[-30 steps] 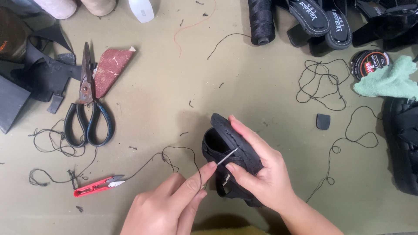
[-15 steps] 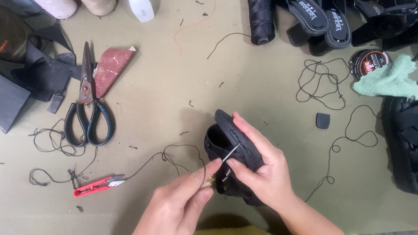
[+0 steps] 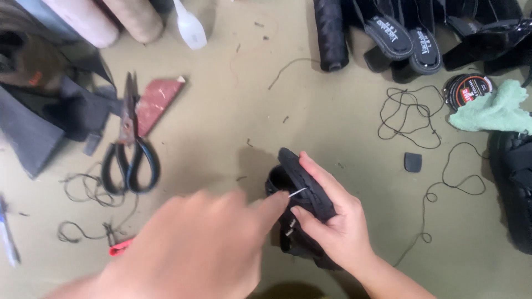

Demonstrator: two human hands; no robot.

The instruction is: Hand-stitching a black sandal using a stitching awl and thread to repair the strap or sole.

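Gripped in the right hand (image 3: 338, 230), a black strappy leather shoe (image 3: 302, 207) stands on edge just above the olive-green work surface (image 3: 221, 122), fingers folded over its outer side and thumb pressed near a thin silver needle (image 3: 297, 192) that pokes from its upper edge. Blurred and looming in the foreground, the left hand (image 3: 205, 249) reaches in with fingertips at the needle's end; whether they pinch it cannot be told through the blur. The shoe's long axis runs from upper left down to lower right, its lower end hidden behind the right hand and wrist. A red thread snipper (image 3: 119, 247) peeks out beside the left hand, mostly covered. Farther left lie black-handled steel scissors (image 3: 130, 149) amid loose black thread (image 3: 83, 188), with a reddish-brown leather scrap (image 3: 155, 102) touching the blades. Beyond, a black thread spool (image 3: 331, 33), black sandals (image 3: 404, 36), a round polish tin (image 3: 468, 88) and a mint-green cloth (image 3: 490, 111) line the far edge, some cut off by the frame.
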